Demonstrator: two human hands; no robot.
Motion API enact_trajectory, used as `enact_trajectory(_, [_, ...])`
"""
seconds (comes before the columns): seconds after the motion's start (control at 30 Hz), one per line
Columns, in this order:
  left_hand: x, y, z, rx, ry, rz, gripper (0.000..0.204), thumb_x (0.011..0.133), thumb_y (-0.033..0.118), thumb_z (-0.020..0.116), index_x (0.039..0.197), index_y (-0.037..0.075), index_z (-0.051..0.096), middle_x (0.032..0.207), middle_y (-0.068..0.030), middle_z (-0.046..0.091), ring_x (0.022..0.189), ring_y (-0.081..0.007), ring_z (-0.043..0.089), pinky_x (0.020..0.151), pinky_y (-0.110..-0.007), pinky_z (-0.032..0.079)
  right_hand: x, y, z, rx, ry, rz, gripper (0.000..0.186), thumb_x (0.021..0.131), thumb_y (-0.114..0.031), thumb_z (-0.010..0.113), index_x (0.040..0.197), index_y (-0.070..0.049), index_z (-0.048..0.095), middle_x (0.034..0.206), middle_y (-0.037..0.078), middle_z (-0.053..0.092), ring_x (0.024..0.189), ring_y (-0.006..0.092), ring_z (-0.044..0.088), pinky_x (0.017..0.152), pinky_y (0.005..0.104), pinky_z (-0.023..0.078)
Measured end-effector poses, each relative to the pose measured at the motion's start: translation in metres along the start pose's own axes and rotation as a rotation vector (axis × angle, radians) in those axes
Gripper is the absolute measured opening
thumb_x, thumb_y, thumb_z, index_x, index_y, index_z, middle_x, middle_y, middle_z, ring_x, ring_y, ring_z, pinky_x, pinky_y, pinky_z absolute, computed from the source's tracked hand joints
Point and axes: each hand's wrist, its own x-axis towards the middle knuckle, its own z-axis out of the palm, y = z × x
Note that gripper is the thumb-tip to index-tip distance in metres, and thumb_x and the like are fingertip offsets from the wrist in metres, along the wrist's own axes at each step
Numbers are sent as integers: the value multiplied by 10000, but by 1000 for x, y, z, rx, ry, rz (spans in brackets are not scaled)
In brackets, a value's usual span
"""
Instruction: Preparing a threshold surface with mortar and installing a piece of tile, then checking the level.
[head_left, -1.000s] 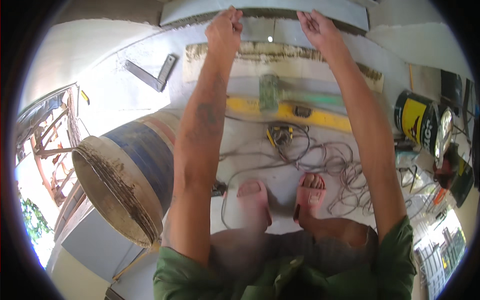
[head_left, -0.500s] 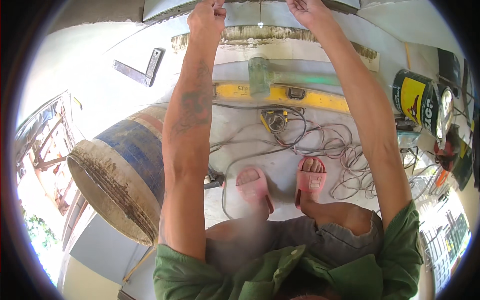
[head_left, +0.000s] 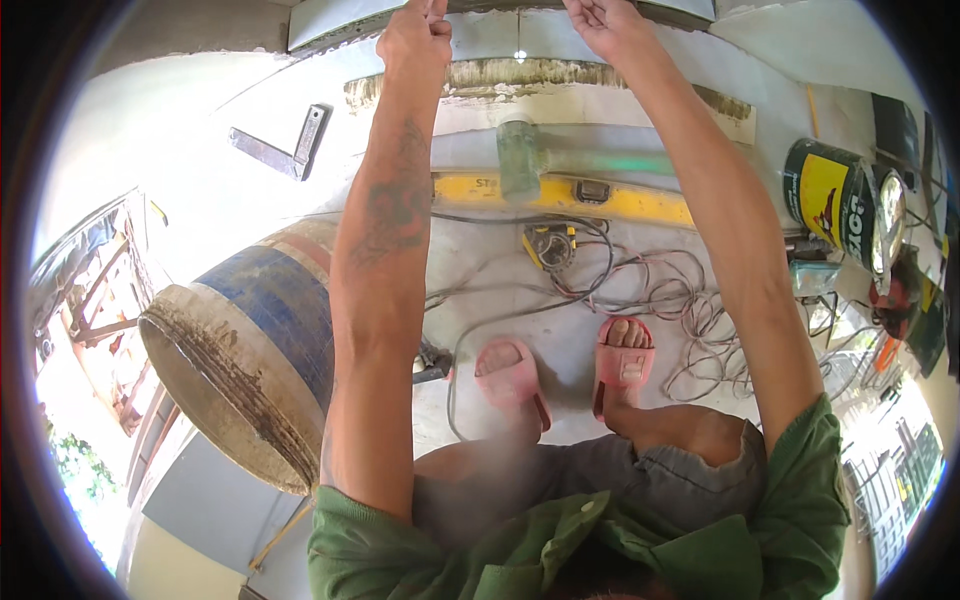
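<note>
Both my arms reach forward to the top edge of the head view, where the hands are partly cut off. My left hand [head_left: 415, 38] has its fingers curled closed over a pale tile surface [head_left: 485, 38]. My right hand [head_left: 605, 28] is closed too, fingers bent inward, beside the same surface. What either hand pinches, if anything, I cannot make out. Between the hands runs a thin dark joint line. Nearer lies a mortar-stained strip [head_left: 560, 75]. A mallet with a greenish head [head_left: 518, 160] rests across a yellow spirit level [head_left: 640, 203].
A steel try square [head_left: 290, 148] lies at left above a tipped, mortar-crusted bucket [head_left: 250, 370]. A tape measure [head_left: 550, 246] and tangled cables [head_left: 690, 300] lie before my pink sandals [head_left: 625, 365]. At right sits a dark green tin [head_left: 830, 195] with a yellow label.
The view has shifted very slightly. Both hands stay at nearly the same place, with the right one a touch further left. The tools lie as before.
</note>
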Motion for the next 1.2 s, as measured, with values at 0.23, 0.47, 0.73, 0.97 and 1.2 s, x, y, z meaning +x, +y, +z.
enact_trajectory(0.23, [2,-1,4,-19,-19,9,124,884,69,593,980,43,519,846,-51,572,800,-165,622,447,-241,331,23,-5,-19,31,-190,15,251,922,-96,533,1145,5,476,1034,131,540,1003,292,562,765,333,539])
enact_trajectory(0.47, [8,7,-15,37,-17,21,137,891,88,587,987,38,503,824,-53,553,754,-156,604,449,-237,338,-6,13,3,85,20,33,235,913,-59,532,1129,25,492,1008,148,545,960,268,560,766,332,537])
enact_trajectory(0.73, [-7,10,-2,-12,84,-41,188,894,47,557,1046,-24,471,914,-144,595,757,-178,571,502,-281,346,-3,12,4,24,54,56,220,913,-65,536,1110,23,496,971,140,542,896,248,576,708,332,542])
enact_trajectory(0.97, [-27,-3,40,-67,-1,-37,85,861,34,551,927,-18,549,854,-101,603,659,-139,498,489,-265,368,36,-34,-36,-940,-347,-575,252,897,-45,559,1088,90,468,1107,173,529,1073,343,547,791,328,554])
enact_trajectory(1.2, [-21,12,3,-10,37,-27,44,841,13,571,874,13,600,761,-60,567,579,-120,459,454,-251,323,-45,5,32,33,92,12,262,884,-87,593,1085,50,496,1068,165,526,1014,319,560,716,305,506])
